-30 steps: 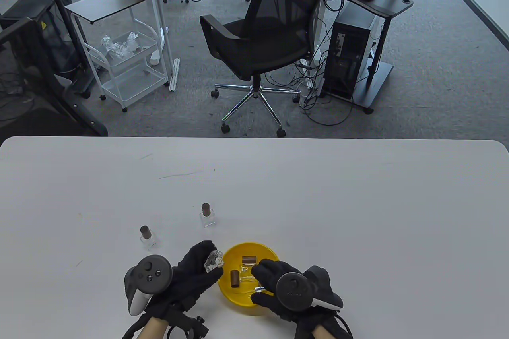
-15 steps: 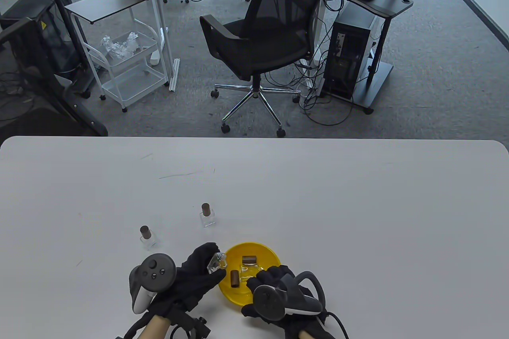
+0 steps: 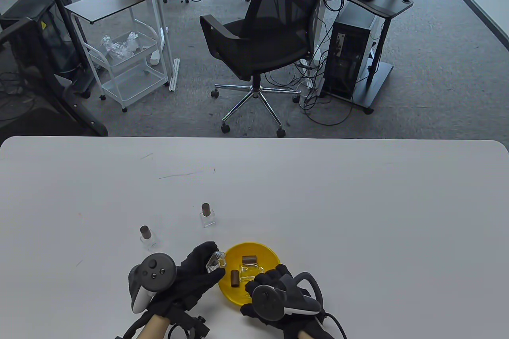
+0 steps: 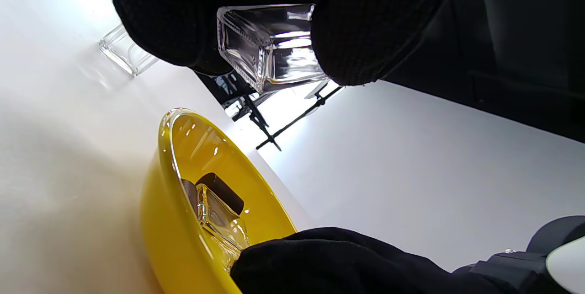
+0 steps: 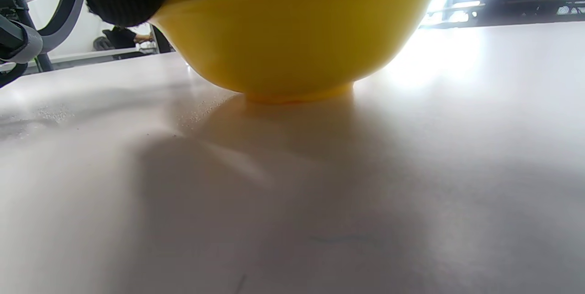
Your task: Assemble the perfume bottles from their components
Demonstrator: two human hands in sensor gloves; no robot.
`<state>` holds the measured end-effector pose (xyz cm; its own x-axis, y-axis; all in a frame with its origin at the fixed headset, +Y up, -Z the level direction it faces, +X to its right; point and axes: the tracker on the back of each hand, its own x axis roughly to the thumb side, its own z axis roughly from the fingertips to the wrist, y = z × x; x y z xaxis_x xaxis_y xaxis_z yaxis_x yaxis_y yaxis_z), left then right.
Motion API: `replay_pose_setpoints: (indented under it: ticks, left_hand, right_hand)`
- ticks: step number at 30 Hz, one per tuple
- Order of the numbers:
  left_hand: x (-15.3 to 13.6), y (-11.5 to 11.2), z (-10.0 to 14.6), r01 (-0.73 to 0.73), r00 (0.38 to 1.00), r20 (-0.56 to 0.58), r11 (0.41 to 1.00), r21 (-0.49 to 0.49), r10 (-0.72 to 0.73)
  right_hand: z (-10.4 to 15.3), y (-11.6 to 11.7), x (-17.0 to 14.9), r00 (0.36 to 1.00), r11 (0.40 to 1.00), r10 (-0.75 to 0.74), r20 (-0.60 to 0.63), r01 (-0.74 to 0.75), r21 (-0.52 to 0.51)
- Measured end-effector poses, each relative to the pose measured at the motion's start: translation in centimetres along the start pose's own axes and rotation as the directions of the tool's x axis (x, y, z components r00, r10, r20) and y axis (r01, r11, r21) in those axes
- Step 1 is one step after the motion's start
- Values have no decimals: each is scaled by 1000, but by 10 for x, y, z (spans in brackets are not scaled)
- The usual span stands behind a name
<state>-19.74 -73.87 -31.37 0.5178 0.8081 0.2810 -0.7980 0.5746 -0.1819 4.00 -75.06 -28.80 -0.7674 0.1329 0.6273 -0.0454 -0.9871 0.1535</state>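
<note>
Your left hand (image 3: pixel 195 275) pinches a bare bottle (image 3: pixel 215 261) while right fingers (image 3: pixel 270 277) dip into the bowl (image 3: pixel 262 250), grip hidden; next, fetch its cap (image 3: pixel 234 277).

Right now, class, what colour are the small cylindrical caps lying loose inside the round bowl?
Dark brown: the two loose caps in the yellow bowl, clearest in the table view.

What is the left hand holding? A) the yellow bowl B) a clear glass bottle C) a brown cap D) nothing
B: the left hand grips a clear glass bottle between its fingers and thumb, up beside the yellow bowl; the brown caps lie loose inside the bowl.
</note>
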Motion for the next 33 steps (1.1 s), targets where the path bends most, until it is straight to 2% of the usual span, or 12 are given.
replay_pose_setpoints:
  ticks: [7, 17, 29, 33]
  left_hand:
    - [0, 2, 1, 29, 1000, 2, 1000, 13, -29]
    - [5, 1, 4, 58, 998, 22, 998, 17, -58]
    - [6, 0, 5, 51, 999, 20, 999, 14, -51]
    - [5, -1, 5, 44, 999, 32, 999, 4, -44]
  right_hand:
    - [-1, 1, -1, 999, 999, -30, 18, 30, -19]
    - [-3, 1, -4, 986, 987, -159, 55, 160, -22]
    - [-3, 1, -5, 975, 977, -206, 86, 209, -35]
    - [0, -4, -7, 963, 963, -252, 94, 259, -75]
